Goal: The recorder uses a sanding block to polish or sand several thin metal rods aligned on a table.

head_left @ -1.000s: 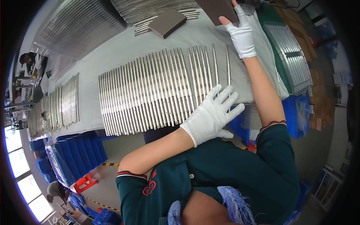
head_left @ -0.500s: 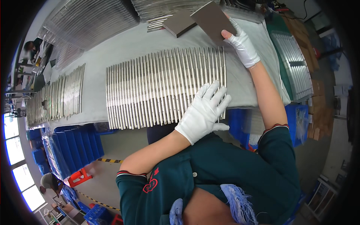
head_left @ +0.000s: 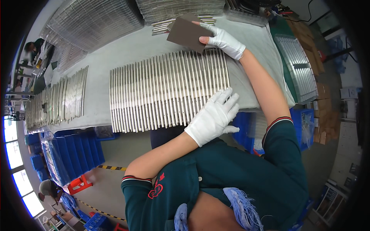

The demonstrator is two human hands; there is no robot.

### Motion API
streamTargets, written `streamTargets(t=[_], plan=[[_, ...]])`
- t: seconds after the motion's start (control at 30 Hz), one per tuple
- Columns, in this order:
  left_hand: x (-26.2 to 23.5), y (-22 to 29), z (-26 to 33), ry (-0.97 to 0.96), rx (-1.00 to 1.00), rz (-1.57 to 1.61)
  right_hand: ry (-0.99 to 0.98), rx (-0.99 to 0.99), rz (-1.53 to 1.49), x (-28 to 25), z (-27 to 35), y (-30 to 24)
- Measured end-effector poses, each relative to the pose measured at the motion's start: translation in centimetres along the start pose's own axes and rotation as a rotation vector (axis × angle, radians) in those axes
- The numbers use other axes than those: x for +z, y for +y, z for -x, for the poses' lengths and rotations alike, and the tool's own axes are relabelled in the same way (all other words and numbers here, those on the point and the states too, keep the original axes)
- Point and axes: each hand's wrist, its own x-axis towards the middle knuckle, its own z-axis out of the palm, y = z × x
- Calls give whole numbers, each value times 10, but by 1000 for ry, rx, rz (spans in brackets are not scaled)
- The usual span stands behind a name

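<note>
A row of slim silver metal rods (head_left: 165, 88) lies side by side on the cloth-covered table in front of me. My left hand (head_left: 214, 119), in a white glove, rests at the near right end of the row. Its fingers are stretched out over the rod ends, and it holds nothing. Beyond the row's far edge, my right hand (head_left: 223, 40), gloved with bare thumb and fingertip showing, grips a flat brown rectangular block (head_left: 187, 35). The block is tilted, and one corner is at the far ends of the rods; I cannot tell whether it touches them.
Another bunch of rods (head_left: 58, 94) lies at the table's left. Clear plastic trays (head_left: 96, 23) are stacked along the back. More rods (head_left: 160, 29) lie partly behind the block. Blue bins (head_left: 77, 152) stand below the table edge, and a tray of parts (head_left: 298, 67) lies at right.
My right hand has carried the brown block leftward and nearer the rods, now covering most of the second brown block seen lying there before. My left hand has shifted slightly to the right.
</note>
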Motion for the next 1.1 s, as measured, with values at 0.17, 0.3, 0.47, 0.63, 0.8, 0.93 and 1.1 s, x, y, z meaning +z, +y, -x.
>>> streamTargets(t=[0.17,0.3,0.47,0.63,0.8,0.93,1.1], plan=[[6,-3,-1,22,-1,-26,-41,7,-63,4,1,-2],[2,-2,-3,32,-12,-11,1,25,-54,5,2,1],[0,1,-3,31,-39,-31,145,-37,-114,2,8,0],[7,5,-3,32,-56,-169,319,-109,-197,-6,24,-26],[12,6,-2,45,-32,-188,401,-185,-94,-11,69,-46],[7,8,1,58,-9,-108,298,35,38,-22,116,-52],[0,10,-1,91,11,-61,67,289,-40,-44,153,-54]])
